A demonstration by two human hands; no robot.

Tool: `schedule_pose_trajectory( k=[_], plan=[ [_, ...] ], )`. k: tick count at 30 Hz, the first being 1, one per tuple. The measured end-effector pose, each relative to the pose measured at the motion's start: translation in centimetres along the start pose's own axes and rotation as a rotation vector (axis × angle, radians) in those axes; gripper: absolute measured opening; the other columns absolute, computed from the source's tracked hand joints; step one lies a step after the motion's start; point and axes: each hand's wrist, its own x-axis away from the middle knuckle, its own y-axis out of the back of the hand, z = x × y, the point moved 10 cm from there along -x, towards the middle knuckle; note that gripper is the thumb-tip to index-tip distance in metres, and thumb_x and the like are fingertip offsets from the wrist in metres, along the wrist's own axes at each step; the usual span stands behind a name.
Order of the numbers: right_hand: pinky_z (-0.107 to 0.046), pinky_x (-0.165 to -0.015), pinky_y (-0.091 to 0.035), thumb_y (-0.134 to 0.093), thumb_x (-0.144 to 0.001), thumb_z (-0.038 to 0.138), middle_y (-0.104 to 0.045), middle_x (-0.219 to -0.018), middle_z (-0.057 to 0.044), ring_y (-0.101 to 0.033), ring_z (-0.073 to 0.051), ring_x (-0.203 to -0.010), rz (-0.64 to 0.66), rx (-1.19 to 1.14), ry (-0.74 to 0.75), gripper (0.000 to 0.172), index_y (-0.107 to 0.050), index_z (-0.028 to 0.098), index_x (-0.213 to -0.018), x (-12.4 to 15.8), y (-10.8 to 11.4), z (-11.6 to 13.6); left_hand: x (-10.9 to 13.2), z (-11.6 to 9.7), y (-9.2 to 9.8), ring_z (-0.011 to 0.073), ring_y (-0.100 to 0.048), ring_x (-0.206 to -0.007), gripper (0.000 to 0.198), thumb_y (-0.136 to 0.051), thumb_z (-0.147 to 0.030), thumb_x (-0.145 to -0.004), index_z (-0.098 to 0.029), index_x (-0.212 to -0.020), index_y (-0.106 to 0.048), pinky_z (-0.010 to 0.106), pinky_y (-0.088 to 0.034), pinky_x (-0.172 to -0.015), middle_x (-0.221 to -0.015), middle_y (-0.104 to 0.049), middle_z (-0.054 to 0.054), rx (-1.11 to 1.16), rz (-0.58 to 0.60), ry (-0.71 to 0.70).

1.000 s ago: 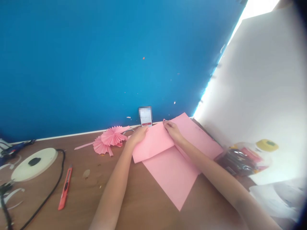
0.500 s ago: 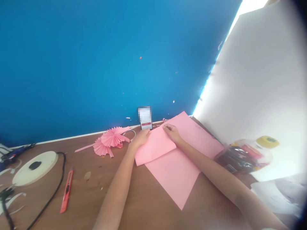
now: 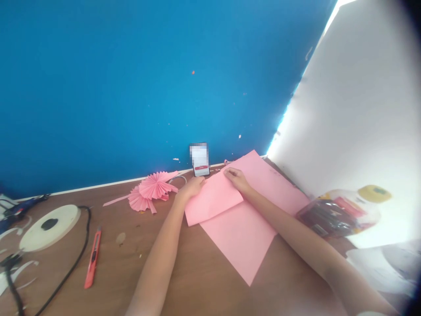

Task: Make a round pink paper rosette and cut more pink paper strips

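A large pink paper sheet (image 3: 241, 237) lies on the brown table (image 3: 184, 281), with one flap (image 3: 213, 199) folded over onto it. My left hand (image 3: 192, 186) rests on the flap's far left edge, fingers close together and pressing down. Pinching the flap's far corner, my right hand (image 3: 237, 179) keeps its fingers curled on the paper. Both forearms reach in from the bottom of the view.
Pink pleated paper fans (image 3: 151, 191) lie left of the sheet. A phone (image 3: 199, 160) leans on the blue wall. A red box cutter (image 3: 93, 259), a white round disc (image 3: 49, 226) with a black cable and a glue gun (image 3: 19, 208) sit left. A clear supply bag (image 3: 338, 213) lies right.
The hands have barely moved; both stay on the folded flap's far edge. The view has shifted slightly.
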Motion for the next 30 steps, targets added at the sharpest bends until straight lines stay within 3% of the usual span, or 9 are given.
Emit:
schedule_pose_trajectory(
  k=[4,8,16,19,23,26,30],
  plan=[
    [-0.025,-0.065,-0.043,-0.059,-0.074,0.045,-0.064,-0.079,-0.001,-0.057,-0.015,-0.07,0.002,-0.039,-0.036,0.029,-0.064,0.017,-0.083,0.0,-0.1,-0.1,0.1,-0.5,0.6,0.0183,-0.057,-0.079,0.033,-0.03,-0.037,-0.095,-0.017,-0.081,-0.053,0.027,-0.038,-0.067,-0.091,-0.065,0.007,0.016,-0.048,-0.056],
    [-0.026,-0.066,-0.043,-0.06,-0.071,0.044,-0.064,-0.075,-0.001,-0.056,-0.016,-0.07,-0.092,-0.009,-0.026,0.028,-0.063,0.017,-0.077,-0.7,1.1,-0.2,0.1,-1.1,1.1,0.018,-0.057,-0.081,0.032,-0.029,-0.037,-0.096,-0.017,-0.084,-0.052,0.027,-0.04,-0.071,-0.093,-0.064,0.007,0.051,-0.105,-0.093],
    [-0.028,-0.07,-0.042,-0.06,-0.071,0.043,-0.064,-0.079,-0.003,-0.057,-0.018,-0.075,-0.117,0.026,0.002,0.027,-0.064,0.017,-0.075,-1.2,1.5,0.0,-0.2,-1.0,0.8,0.0186,-0.059,-0.082,0.03,-0.03,-0.034,-0.095,-0.018,-0.085,-0.052,0.028,-0.041,-0.073,-0.094,-0.065,0.007,0.044,-0.113,-0.095],
    [-0.029,-0.072,-0.043,-0.055,-0.076,0.04,-0.066,-0.086,-0.005,-0.059,-0.019,-0.079,-0.095,0.119,0.044,0.025,-0.063,0.017,-0.078,-1.0,1.4,1.4,-0.1,-0.8,0.9,0.0192,-0.059,-0.081,0.03,-0.03,-0.034,-0.096,-0.018,-0.086,-0.053,0.029,-0.041,-0.072,-0.093,-0.066,0.008,0.005,-0.118,-0.069],
    [-0.028,-0.071,-0.042,-0.047,-0.081,0.028,-0.063,-0.105,-0.007,-0.057,-0.016,-0.078,-0.17,0.509,0.245,0.031,-0.056,0.02,-0.11,0.1,1.6,5.9,0.0,-1.1,0.9,0.0221,-0.061,-0.089,0.029,-0.029,-0.032,-0.096,-0.017,-0.097,-0.053,0.029,-0.041,-0.074,-0.104,-0.065,0.012,-0.058,-0.142,-0.037],
    [-0.025,-0.067,-0.038,-0.041,-0.087,0.024,-0.065,-0.095,-0.005,-0.057,-0.015,-0.075,0.002,0.824,0.333,0.023,-0.057,0.02,-0.103,1.5,-1.9,7.3,0.0,-1.7,-0.1,0.0234,-0.062,-0.09,0.029,-0.028,-0.031,-0.096,-0.016,-0.099,-0.053,0.03,-0.042,-0.074,-0.102,-0.066,0.014,-0.118,-0.11,-0.035],
    [-0.026,-0.062,-0.033,-0.037,-0.092,0.029,-0.068,-0.086,-0.007,-0.06,-0.018,-0.073,0.278,1.197,0.317,0.026,-0.059,0.018,-0.084,4.0,-7.3,4.9,0.0,-2.3,-1.0,0.0234,-0.063,-0.088,0.024,-0.028,-0.023,-0.095,-0.017,-0.097,-0.052,0.029,-0.042,-0.071,-0.098,-0.066,0.012,-0.21,-0.106,-0.038]
  ],
)
